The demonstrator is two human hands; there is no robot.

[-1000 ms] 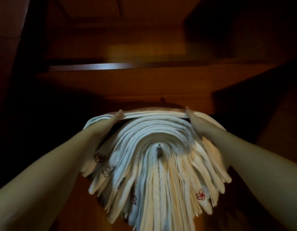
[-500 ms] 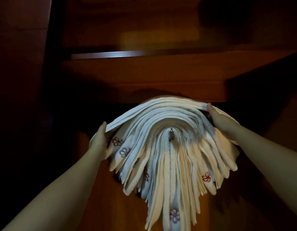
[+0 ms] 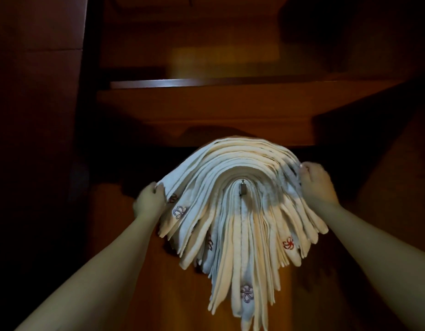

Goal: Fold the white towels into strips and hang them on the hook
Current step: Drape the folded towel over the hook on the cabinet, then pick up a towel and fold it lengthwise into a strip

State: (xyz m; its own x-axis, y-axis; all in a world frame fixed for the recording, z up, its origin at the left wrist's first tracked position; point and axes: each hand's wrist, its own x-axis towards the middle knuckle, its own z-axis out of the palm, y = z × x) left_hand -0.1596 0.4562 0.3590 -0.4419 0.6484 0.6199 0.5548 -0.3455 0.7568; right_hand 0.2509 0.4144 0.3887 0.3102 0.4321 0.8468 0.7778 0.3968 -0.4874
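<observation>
Several white towels (image 3: 230, 173), folded into strips with small embroidered flowers, hang draped over one metal hook (image 3: 242, 187) on a wooden panel. They form a thick arch with the ends fanning downward. My left hand (image 3: 148, 201) grips the outer strip's left edge, fingers curled on it. On the right flank of the stack, my right hand (image 3: 317, 185) holds the outer layers with curled fingers.
A wooden shelf (image 3: 206, 101) juts out just above the towels. Dark wooden cupboard walls (image 3: 39, 139) close in on the left and right. The lighting is dim.
Both hands slid down from the top of the arch to its sides, and the outer towel now lies lower and rounder over the stack. The view shifted downward.
</observation>
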